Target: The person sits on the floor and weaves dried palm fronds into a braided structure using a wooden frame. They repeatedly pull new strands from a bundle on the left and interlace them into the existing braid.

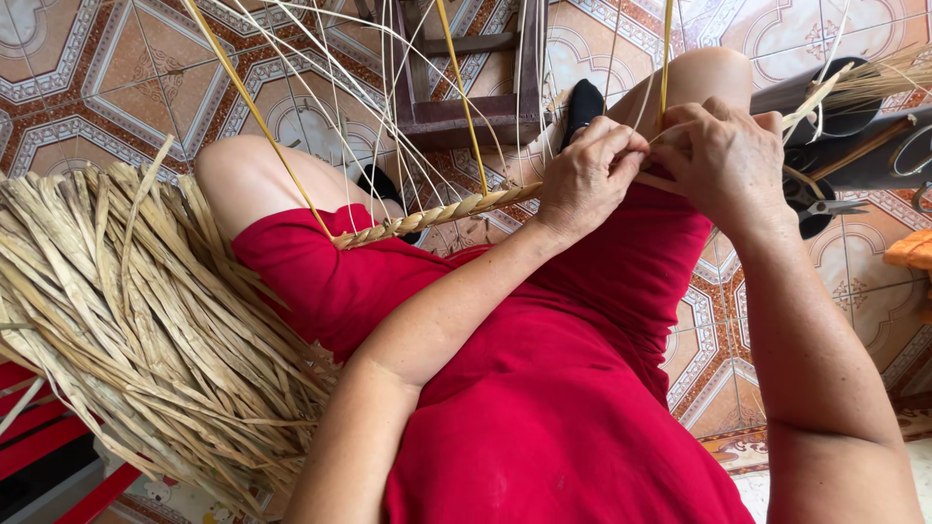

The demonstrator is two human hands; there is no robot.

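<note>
A woven straw braid [442,214] runs across my lap from lower left up to my hands. My left hand [587,175] pinches the braid's working end with closed fingers. Touching it from the right, my right hand [723,155] grips the same end along with a thin yellow cane strand [664,58] that rises out of view. Several thin pale and yellow strands [320,78] fan upward from the braid. I sit in red clothing [544,388], knees apart.
A big bundle of dry flat straw [136,320] lies at my left. A dark wooden stool [466,87] stands on the patterned tile floor [87,78] ahead. Pliers [825,206] and dark tubes [845,107] holding straw sit at right.
</note>
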